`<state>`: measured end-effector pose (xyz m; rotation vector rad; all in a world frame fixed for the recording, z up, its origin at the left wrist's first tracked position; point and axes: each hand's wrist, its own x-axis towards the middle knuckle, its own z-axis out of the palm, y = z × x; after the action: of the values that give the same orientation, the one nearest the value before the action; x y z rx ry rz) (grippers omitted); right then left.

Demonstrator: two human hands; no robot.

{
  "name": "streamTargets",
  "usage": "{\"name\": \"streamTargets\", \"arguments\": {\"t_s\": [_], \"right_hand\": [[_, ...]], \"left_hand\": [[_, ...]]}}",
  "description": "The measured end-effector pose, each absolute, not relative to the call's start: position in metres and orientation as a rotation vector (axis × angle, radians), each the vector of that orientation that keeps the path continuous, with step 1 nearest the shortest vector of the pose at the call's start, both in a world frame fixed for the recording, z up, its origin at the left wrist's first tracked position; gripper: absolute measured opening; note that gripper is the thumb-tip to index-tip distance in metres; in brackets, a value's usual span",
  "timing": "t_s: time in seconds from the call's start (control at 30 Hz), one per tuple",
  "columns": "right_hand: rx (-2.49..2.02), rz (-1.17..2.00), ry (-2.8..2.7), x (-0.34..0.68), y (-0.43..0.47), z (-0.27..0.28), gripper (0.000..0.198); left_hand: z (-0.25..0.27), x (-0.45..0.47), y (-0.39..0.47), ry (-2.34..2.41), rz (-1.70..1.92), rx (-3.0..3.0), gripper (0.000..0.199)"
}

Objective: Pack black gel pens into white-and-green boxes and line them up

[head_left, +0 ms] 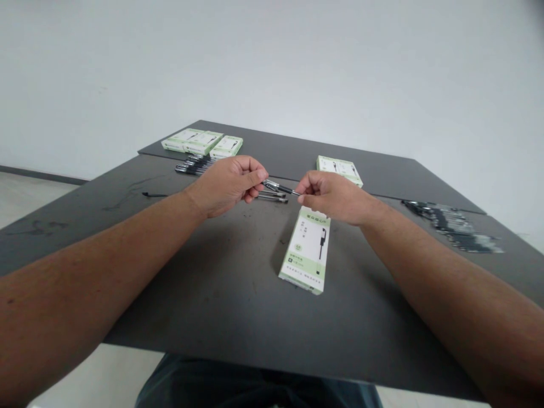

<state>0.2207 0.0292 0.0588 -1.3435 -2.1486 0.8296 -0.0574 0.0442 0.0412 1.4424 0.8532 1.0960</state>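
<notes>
A gel pen [280, 188] with a dark grip is held between my two hands, above the table. The fingers and thumb of my left hand [229, 184] are closed on its left end. My right hand [334, 194] pinches the other end, near the metal tip. Just below my right hand lies a white and green pen box [306, 249] with a pen printed on it; the hand covers its far end. Beyond my left fingers, several loose pens [272, 195] lie on the table, partly hidden by that hand.
A dark table [238, 306] stands against a pale wall. Green and white boxes lie at the back left [226, 146] and back right [339, 167]. Behind my left hand is a bunch of pens [193, 164]. Several wrapped pens [454, 226] lie at the right.
</notes>
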Motion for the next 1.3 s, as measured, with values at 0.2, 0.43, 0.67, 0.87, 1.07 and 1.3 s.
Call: {"name": "streamTargets", "arguments": {"t_s": [0.2,0.43,0.67,0.87,1.07,1.3], "right_hand": [[-1.301,0.929,-2.098,0.2202,0.0280,0.0585,0.012],[-1.266,1.048,-2.055,0.2184,0.0255,0.0584,0.014],[-1.273,1.024,-2.052,0.2182,0.0254,0.0588,0.016],[-1.248,1.023,-2.055,0.2185,0.0255,0.0583,0.016],[-1.251,0.986,-2.071,0.2191,0.0264,0.0575,0.016],[-1.290,0.896,-2.105,0.2217,0.0283,0.0596,0.015]], "left_hand": [[0.0393,-0.0573,0.0446,0.768,1.101,1.376,0.025],[0.0410,-0.0553,0.0415,0.758,1.096,1.334,0.031],[0.0443,-0.0529,0.0398,0.771,1.128,1.309,0.030],[0.0434,-0.0514,0.0396,0.778,1.154,1.255,0.028],[0.0457,-0.0521,0.0403,0.797,1.184,1.314,0.027],[0.0466,-0.0583,0.0429,0.833,1.119,1.395,0.032]]}}
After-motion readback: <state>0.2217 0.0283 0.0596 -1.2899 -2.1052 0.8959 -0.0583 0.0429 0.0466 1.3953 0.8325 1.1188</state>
